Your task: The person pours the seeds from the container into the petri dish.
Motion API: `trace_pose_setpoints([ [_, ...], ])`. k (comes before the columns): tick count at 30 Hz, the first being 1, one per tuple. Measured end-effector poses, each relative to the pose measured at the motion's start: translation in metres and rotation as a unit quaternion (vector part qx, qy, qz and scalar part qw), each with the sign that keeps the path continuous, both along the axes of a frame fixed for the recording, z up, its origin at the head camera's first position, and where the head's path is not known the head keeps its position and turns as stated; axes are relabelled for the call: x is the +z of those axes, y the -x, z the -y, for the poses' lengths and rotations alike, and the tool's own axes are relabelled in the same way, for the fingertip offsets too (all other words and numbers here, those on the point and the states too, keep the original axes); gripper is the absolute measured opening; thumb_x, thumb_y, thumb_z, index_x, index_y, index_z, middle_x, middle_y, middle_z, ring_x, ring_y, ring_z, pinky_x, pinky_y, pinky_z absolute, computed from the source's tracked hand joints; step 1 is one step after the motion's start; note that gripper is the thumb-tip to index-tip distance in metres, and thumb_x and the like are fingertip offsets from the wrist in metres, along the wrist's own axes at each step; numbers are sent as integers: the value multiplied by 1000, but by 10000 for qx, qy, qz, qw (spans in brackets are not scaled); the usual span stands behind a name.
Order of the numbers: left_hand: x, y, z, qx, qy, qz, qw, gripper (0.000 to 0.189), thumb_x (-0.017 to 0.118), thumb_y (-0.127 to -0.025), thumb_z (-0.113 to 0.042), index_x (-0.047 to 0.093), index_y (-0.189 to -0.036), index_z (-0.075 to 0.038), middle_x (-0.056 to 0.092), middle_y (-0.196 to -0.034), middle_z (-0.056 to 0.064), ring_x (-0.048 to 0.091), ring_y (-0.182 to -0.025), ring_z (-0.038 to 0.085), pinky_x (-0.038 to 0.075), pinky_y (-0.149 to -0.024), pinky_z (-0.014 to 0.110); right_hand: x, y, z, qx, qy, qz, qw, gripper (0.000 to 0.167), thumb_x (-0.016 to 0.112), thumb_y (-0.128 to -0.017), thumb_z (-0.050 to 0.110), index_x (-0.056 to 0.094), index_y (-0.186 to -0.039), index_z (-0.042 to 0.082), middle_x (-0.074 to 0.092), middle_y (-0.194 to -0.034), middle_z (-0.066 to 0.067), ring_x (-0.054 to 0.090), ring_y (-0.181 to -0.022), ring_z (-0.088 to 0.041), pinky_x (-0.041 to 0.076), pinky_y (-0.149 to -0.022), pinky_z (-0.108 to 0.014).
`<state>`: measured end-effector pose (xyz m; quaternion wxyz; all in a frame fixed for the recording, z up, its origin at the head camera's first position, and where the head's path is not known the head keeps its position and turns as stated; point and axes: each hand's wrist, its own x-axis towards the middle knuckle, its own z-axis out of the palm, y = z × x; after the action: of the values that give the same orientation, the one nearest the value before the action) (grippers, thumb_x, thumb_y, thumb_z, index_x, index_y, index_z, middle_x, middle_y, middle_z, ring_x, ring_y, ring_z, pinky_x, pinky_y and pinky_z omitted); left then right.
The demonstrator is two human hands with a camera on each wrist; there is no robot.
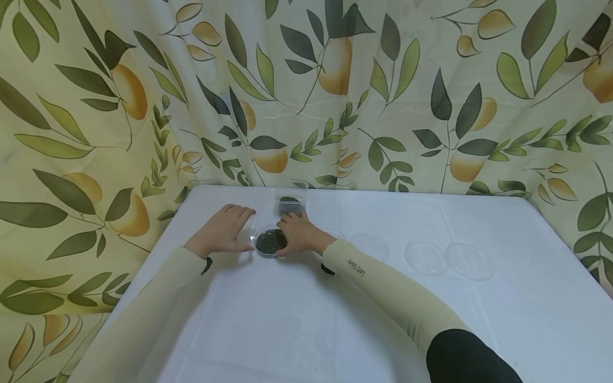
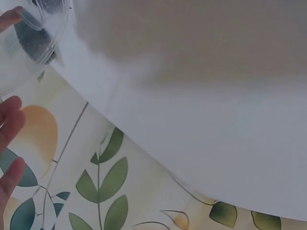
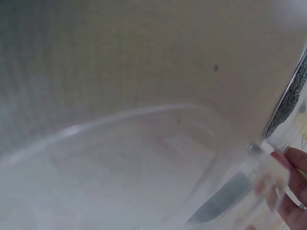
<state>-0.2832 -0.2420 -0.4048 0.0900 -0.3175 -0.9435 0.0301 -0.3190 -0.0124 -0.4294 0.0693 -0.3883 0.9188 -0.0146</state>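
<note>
My right hand (image 1: 301,234) grips the right side of a shallow clear petri dish holding dark granules (image 1: 270,242). At the dish's left is my left hand (image 1: 222,231), thumb and fingers spread around the edge of a clear round lid (image 2: 19,67). In the left wrist view, a fingertip (image 2: 12,18) overlaps that lid, while other fingers show along the left side. The right wrist view catches the granules (image 3: 290,98) at its right edge, with fingers (image 3: 295,187) below them. Just behind my right fingertips stands a clear plastic box (image 1: 290,202) with dark material inside.
Several clear round dishes or lids lie on the white table to the right, among them a near-right one (image 1: 469,261), one beside it (image 1: 424,258) and another (image 1: 373,246) close to my right forearm. A leaf-patterned curtain (image 1: 392,106) hangs behind the table.
</note>
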Motion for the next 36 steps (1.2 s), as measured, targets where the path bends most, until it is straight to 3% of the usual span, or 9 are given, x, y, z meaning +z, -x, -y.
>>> trace_pose_setpoints([
  [10, 0, 1, -8, 5, 144, 40, 9999, 90, 69, -70, -60, 45, -132, 0, 59, -125, 13, 55, -116, 30, 35, -107, 46, 1, -1, -1, 9, 4, -29, 10000, 81, 66, -75, 61, 49, -134, 8, 48, -135, -8, 42, -124, -25, 29, -106, -55],
  [23, -3, 2, -21, 7, -53, 250, 9997, 86, 69, -72, -57, 44, -134, -3, 56, -129, 12, 53, -120, 30, 35, -107, 46, 3, -3, -1, 31, -10, -48, 10000, 82, 66, -75, 61, 49, -134, 7, 48, -136, -8, 42, -124, -25, 29, -106, -55],
  [36, -7, 4, -30, 35, -36, 196, 9998, 84, 69, -73, -55, 43, -134, -3, 54, -129, 12, 52, -119, 29, 37, -105, 44, 1, 0, -5, 62, -45, -247, 9997, 85, 66, -73, 65, 49, -134, 8, 50, -133, -7, 43, -122, -25, 30, -104, -58],
])
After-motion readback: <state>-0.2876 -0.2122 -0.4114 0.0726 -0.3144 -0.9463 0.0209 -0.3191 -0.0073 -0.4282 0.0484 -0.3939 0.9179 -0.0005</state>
